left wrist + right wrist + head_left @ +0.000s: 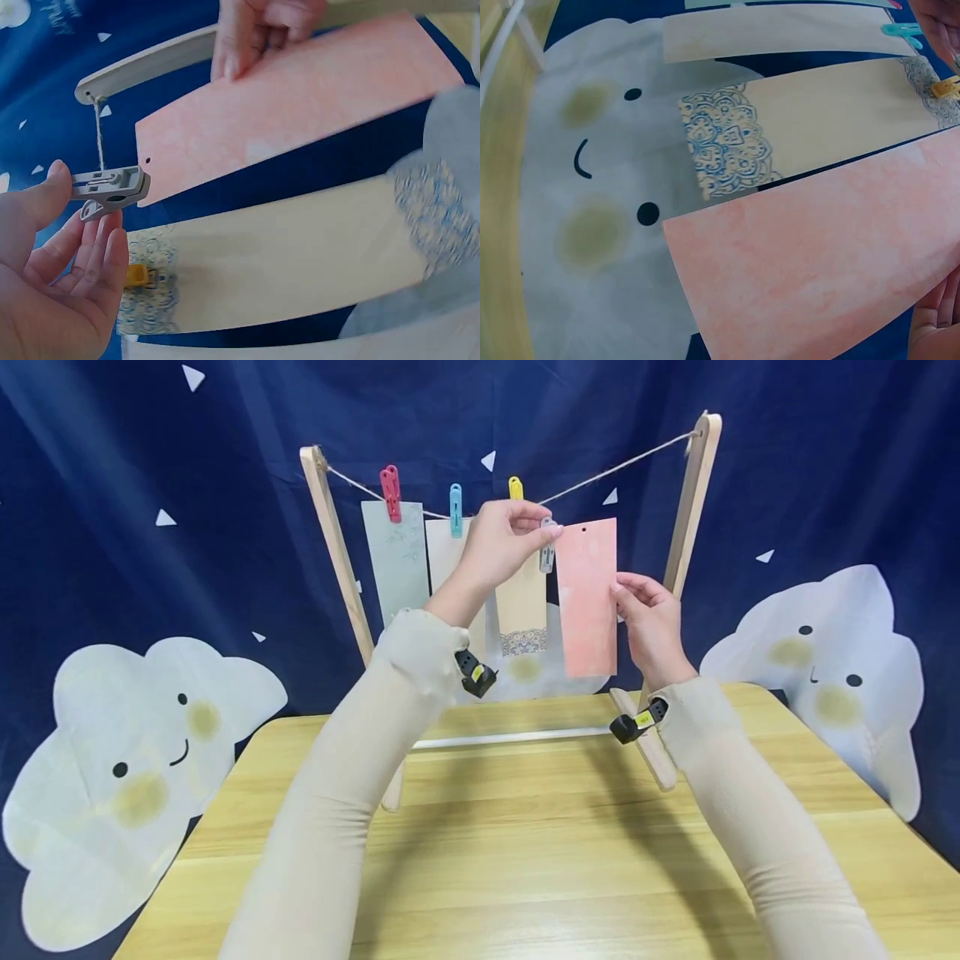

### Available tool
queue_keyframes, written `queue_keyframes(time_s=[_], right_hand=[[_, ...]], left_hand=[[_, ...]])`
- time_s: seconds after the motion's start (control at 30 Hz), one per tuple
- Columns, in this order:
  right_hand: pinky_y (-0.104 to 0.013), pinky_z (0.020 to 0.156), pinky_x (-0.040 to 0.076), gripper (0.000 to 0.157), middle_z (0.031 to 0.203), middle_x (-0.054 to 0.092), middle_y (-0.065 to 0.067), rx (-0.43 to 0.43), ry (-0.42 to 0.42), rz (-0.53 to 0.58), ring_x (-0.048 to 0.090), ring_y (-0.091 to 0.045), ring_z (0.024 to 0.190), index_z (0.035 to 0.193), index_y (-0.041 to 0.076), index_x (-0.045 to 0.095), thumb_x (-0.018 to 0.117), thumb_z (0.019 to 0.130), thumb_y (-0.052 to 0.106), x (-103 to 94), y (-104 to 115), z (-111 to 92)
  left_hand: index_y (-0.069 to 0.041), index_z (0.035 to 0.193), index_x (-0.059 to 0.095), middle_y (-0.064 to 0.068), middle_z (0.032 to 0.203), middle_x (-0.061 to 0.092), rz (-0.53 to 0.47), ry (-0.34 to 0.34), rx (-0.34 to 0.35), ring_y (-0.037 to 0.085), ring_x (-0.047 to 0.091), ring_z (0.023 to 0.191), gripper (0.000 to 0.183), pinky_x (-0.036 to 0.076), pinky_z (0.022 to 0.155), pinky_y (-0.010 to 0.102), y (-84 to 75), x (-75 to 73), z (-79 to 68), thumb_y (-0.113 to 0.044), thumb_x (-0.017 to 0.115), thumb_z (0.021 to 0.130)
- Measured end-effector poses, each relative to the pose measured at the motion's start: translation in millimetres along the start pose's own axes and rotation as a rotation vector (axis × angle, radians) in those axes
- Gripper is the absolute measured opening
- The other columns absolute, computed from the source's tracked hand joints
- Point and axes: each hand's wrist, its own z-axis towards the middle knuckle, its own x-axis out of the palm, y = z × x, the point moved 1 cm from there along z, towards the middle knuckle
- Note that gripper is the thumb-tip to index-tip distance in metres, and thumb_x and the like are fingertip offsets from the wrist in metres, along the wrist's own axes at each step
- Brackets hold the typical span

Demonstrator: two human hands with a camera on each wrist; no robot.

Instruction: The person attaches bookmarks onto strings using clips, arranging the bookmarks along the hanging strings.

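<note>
In the head view my left hand (498,539) pinches a pale grey clothespin (547,547) between thumb and fingers, beside the string (622,464). The clothespin's (112,186) front end meets the top edge of a pink paper card (300,94) in the left wrist view, near a small punched hole. Thumb and fingers of my right hand (652,627) pinch that pink card (588,602) by its right edge, so it hangs upright. Left of it, a cream card (522,597) with blue lace print hangs under a yellow clothespin (516,487).
A pale green card (393,556) hangs from a red clothespin (391,493), and a white card (446,560) from a blue one (456,510). Wooden posts (693,502) hold the string above a wooden table (510,860). Behind is a dark blue curtain (420,410) with cloud shapes.
</note>
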Motion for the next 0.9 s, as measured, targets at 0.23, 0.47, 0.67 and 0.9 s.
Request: queue_keyframes(time_s=[0.23, 0.47, 0.67, 0.9], right_hand=[[-0.019, 0.067, 0.047, 0.011, 0.082, 0.068, -0.001, -0.020, 0.009, 0.015, 0.058, -0.011, 0.072, 0.087, 0.008, 0.071, 0.064, 0.086, -0.002, 8.3, 9, 8], [-0.019, 0.064, 0.047, 0.012, 0.080, 0.067, -0.004, -0.045, -0.009, 0.068, 0.058, -0.012, 0.069, 0.086, 0.005, 0.070, 0.064, 0.085, -0.004, 13.8, 16, 13], [-0.020, 0.064, 0.047, 0.011, 0.080, 0.067, -0.004, -0.038, -0.011, 0.075, 0.058, -0.013, 0.070, 0.087, 0.005, 0.070, 0.064, 0.085, -0.004, 19.1, 20, 14], [-0.020, 0.064, 0.046, 0.012, 0.079, 0.066, -0.003, -0.029, -0.012, 0.067, 0.057, -0.012, 0.070, 0.085, 0.006, 0.070, 0.064, 0.086, -0.004, 22.6, 19, 15]], left_hand=[[-0.010, 0.115, 0.067, 0.002, 0.107, 0.069, 0.064, -0.064, 0.010, 0.009, 0.060, 0.097, 0.031, 0.046, 0.082, 0.018, -25.1, -11.9, 12.0, -0.025, 0.067, 0.088], [-0.011, 0.114, 0.066, 0.001, 0.104, 0.067, 0.026, -0.125, 0.005, 0.008, 0.060, 0.095, 0.025, 0.044, 0.080, 0.013, -45.1, -10.5, 23.1, -0.021, 0.063, 0.091], [-0.012, 0.112, 0.067, 0.000, 0.105, 0.067, 0.011, -0.204, -0.014, 0.007, 0.060, 0.094, 0.023, 0.044, 0.080, 0.010, -55.4, -7.3, 32.5, -0.020, 0.062, 0.091], [-0.017, 0.109, 0.068, -0.005, 0.104, 0.069, 0.099, -0.304, -0.065, 0.005, 0.060, 0.093, 0.022, 0.043, 0.079, 0.012, -57.5, -11.9, 40.6, -0.026, 0.065, 0.089]])
